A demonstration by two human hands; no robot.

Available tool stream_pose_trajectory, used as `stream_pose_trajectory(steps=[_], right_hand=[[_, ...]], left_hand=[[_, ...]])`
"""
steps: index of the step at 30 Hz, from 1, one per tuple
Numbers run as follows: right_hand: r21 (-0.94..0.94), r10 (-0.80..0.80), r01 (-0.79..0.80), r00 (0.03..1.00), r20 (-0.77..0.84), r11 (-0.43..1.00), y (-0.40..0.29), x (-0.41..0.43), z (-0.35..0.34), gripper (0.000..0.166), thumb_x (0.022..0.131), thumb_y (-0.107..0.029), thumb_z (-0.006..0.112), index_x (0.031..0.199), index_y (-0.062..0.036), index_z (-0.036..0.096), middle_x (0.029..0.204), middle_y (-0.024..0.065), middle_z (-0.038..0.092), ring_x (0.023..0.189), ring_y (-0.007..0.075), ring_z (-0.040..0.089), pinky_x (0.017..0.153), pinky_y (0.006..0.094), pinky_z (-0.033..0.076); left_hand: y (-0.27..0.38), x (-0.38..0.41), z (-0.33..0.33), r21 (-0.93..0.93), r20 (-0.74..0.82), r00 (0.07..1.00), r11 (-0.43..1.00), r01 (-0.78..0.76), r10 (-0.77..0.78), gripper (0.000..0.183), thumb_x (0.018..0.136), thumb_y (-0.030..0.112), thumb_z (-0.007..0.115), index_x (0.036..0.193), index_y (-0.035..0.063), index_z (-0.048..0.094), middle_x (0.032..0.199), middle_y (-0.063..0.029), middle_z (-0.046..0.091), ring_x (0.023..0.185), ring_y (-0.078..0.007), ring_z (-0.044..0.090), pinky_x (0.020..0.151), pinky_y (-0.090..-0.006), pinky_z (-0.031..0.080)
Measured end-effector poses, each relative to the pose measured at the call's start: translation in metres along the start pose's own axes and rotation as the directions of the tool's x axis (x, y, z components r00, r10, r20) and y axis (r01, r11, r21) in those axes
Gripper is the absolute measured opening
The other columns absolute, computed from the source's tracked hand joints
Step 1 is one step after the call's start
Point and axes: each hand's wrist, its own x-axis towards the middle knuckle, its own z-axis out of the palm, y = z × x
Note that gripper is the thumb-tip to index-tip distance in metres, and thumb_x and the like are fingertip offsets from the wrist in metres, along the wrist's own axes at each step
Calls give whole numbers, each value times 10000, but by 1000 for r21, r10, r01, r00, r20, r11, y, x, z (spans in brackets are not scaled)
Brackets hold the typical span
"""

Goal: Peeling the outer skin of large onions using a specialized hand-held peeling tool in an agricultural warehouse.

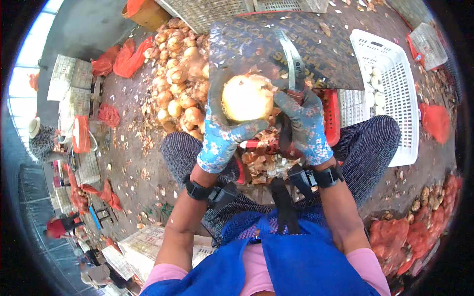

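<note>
An onion (247, 98), pale and brightly lit with some dry skin at its top, sits in my left hand (226, 129). That hand wears a blue floral glove with grey palm and fingers, its thumb across the onion's near side. My right hand (305, 118), gloved alike, grips the handle of a knife (292, 61) with a curved blade pointing away from me. Fingers of the right hand reach the onion's right side. Beneath both hands is a red plastic crate (332, 122) with onion skins (264, 168) in and around it. A dark printed board (255, 40) lies just beyond.
Unpeeled onions (181, 85) are heaped on the floor at the left. A white plastic crate (401, 100) at the right holds several peeled onions (376, 87). Red mesh sacks (396, 236) lie at the lower right. People (42, 140) are at the far left.
</note>
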Motion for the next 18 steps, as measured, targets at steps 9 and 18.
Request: stream_pose_trajectory(steps=[9,18], right_hand=[[289,171,-201,977,125,936,-7,-39,6,221,822,-134,594,1000,-17,537,891,44,594,681,100,581,572,236,508],[336,183,-272,944,273,902,-5,-70,5,251,849,-129,553,1089,-59,527,868,30,600,727,102,586,584,258,506]], left_hand=[[15,-45,6,207,-136,952,948,-242,273,1076,487,299,862,1344,51,260,1306,-114,403,1184,-233,429,972,-374,404],[31,-64,29,-85,-283,939,970,-227,195,989,521,241,850,1315,56,291,1237,-107,449,1112,-223,485,915,-362,456]])
